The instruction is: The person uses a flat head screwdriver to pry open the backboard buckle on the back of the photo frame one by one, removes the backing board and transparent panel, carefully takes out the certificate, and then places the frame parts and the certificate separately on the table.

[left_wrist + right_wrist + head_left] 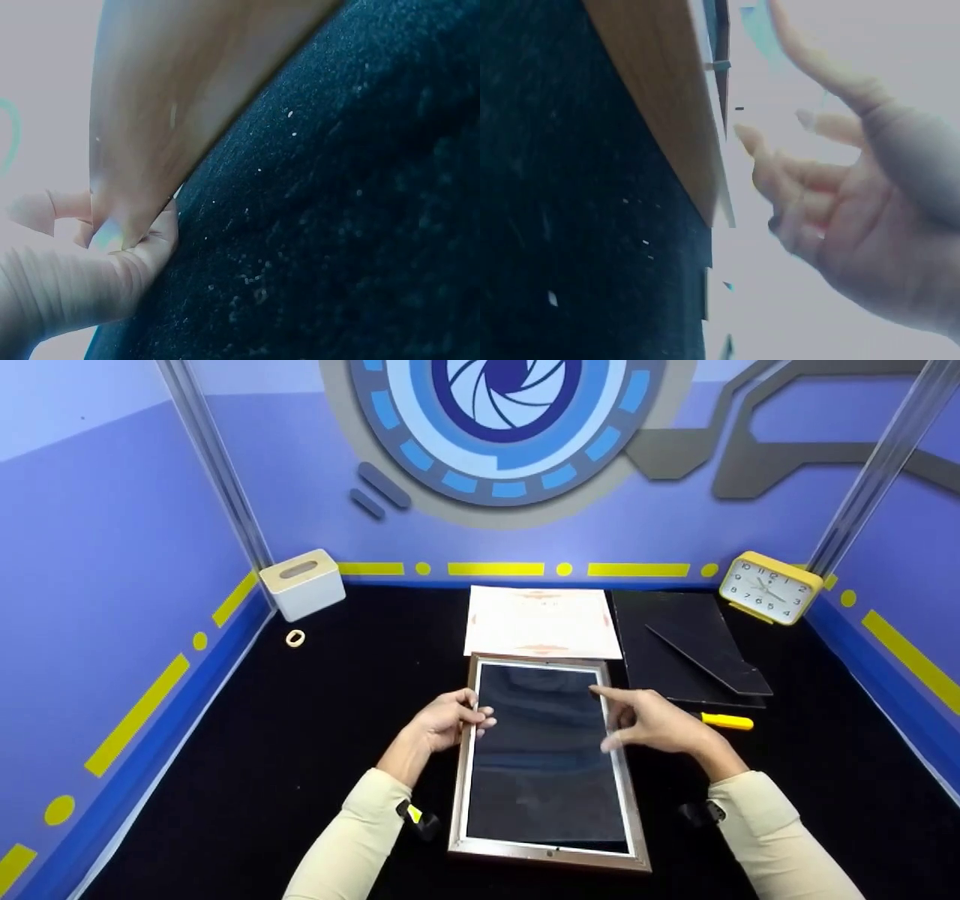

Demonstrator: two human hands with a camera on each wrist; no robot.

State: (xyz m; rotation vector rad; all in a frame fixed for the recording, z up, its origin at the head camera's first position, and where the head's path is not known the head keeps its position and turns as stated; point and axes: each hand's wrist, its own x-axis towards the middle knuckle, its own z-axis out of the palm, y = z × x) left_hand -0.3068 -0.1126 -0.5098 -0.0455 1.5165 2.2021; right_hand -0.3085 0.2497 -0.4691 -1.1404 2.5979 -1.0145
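Note:
A brown wooden picture frame [637,825] with a white inner border lies in front of me, and the pane inside it looks dark and glossy. My left hand [448,718] grips its left side, fingers curled over the border. In the left wrist view, the thumb and fingers of that left hand [90,277] pinch the edge of the wooden frame [172,97]. Over the frame's right side hovers my right hand [652,721], thumb and index finger spread apart. The right wrist view has the right hand [855,202] beside the frame [660,82], holding nothing.
Beyond the frame lies a white printed sheet [540,619]. Right of it is a black backing board [675,615] with a stand leg. A yellow-handled tool [727,721] lies nearby. A tissue box [307,589], a small cream ring [295,638] and a yellow clock [772,585] stand farther back.

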